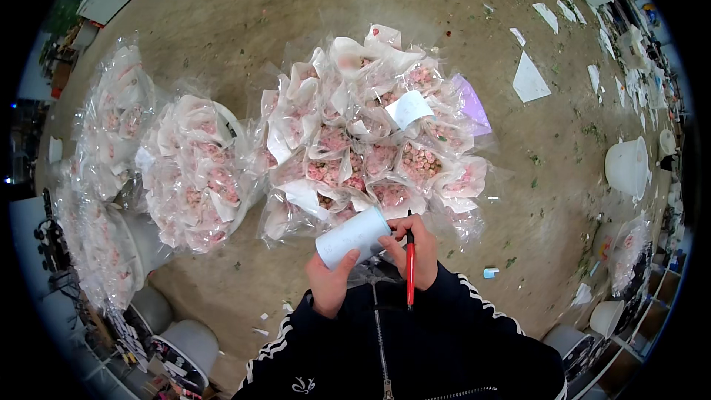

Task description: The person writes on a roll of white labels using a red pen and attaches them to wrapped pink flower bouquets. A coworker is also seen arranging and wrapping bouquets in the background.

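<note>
My left hand [328, 285] is closed on a light blue paper pad [349, 237], its thumb across the lower edge. A curved top sheet on the pad bears faint marks. In my right hand [424, 252] is a red marker pen [410, 274] with a black end, pointing away from me; the fingers of that hand also touch the pad's right edge. Just beyond both hands stands a large cluster of pink flower bouquets [421, 163], wrapped in white paper and clear plastic. A pale blue paper slip [409, 109] lies on top of them, and a purple wrapping sheet [472, 106] shows at their right.
More wrapped bouquets [196, 178] fill containers on the left. Grey buckets [185, 344] stand at the lower left. White paper scraps [529, 79] litter the brown floor at the right, near a white bucket [626, 168]. A small blue piece [491, 272] lies by my right arm.
</note>
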Available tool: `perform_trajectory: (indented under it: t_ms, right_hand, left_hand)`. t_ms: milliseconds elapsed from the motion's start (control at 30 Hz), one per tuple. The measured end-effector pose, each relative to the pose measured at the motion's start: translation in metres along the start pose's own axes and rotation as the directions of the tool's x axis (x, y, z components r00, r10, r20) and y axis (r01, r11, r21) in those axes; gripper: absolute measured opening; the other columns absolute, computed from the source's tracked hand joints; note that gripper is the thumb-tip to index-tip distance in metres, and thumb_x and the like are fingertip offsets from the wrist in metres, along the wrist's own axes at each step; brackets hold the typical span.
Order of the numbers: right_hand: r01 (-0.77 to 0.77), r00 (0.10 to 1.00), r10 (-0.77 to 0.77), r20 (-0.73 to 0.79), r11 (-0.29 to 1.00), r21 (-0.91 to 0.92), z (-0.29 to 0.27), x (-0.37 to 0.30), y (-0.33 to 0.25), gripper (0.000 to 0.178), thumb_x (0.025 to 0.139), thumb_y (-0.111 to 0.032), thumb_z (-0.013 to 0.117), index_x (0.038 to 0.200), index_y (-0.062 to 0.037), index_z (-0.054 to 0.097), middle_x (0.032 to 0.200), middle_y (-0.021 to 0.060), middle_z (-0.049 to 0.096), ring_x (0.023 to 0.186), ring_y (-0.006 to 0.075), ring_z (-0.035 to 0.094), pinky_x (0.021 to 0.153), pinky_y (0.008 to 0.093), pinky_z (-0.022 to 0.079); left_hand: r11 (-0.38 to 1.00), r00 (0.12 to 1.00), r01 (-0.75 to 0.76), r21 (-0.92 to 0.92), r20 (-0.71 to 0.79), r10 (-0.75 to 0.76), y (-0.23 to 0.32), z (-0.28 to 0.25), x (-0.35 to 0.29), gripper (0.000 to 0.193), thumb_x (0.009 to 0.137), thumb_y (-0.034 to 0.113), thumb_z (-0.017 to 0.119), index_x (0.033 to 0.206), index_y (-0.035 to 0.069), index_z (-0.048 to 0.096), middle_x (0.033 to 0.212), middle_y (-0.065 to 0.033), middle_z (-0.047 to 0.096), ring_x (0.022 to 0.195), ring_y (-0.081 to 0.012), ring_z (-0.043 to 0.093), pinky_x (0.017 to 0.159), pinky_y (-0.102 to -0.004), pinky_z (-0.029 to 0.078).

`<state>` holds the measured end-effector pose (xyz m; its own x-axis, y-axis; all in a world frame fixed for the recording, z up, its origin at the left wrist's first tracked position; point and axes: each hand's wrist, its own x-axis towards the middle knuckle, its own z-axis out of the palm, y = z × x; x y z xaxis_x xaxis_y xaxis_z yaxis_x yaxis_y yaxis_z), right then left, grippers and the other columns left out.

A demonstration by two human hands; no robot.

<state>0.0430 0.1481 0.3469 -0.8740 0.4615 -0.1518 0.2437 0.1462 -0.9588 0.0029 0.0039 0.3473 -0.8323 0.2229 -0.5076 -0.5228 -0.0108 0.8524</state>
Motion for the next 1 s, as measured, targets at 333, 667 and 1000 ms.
perform_trajectory:
  t_ms: [333,667,1000]
  right_hand:
    - [-0.060,0.995,0.073,-0.067,0.982,0.177,0.023,0.004,0.001,0.039,0.071,-0.006,0.066,0.088,-0.0012,0.031,0.101,0.0170,0.051,0.085,0.0230,0.056,0.071,0.0311,0.045]
    - [0.039,0.998,-0.036,0.052,0.998,-0.046,0.069,-0.019,-0.029,0.033,0.071,-0.007,0.065,0.078,-0.0046,0.033,0.065,0.0070,0.046,0.057,0.0147,0.043,0.054,0.0246,0.038]
    - [0.160,0.985,-0.158,-0.064,0.987,0.032,0.148,-0.062,-0.054,0.029,0.073,-0.004,0.064,0.071,-0.0049,0.035,0.059,0.0036,0.041,0.053,0.0105,0.036,0.049,0.0221,0.034]
  left_hand:
    - [0.996,0.992,-0.087,-0.004,-0.093,0.086,0.008,-0.013,0.011,0.032,0.075,0.003,0.060,0.105,-0.003,0.050,0.098,-0.0088,0.057,0.089,-0.0153,0.054,0.078,-0.0280,0.043]
    - [0.988,0.985,-0.155,-0.020,-0.079,0.153,0.026,-0.070,-0.007,0.030,0.074,0.006,0.063,0.100,-0.005,0.052,0.093,-0.0077,0.058,0.084,-0.0133,0.055,0.075,-0.0258,0.043]
    - [0.940,0.939,-0.193,-0.280,0.225,0.260,0.043,-0.182,-0.039,0.042,0.078,0.001,0.051,0.117,-0.005,0.038,0.110,-0.0095,0.050,0.099,-0.0145,0.048,0.085,-0.0276,0.037]
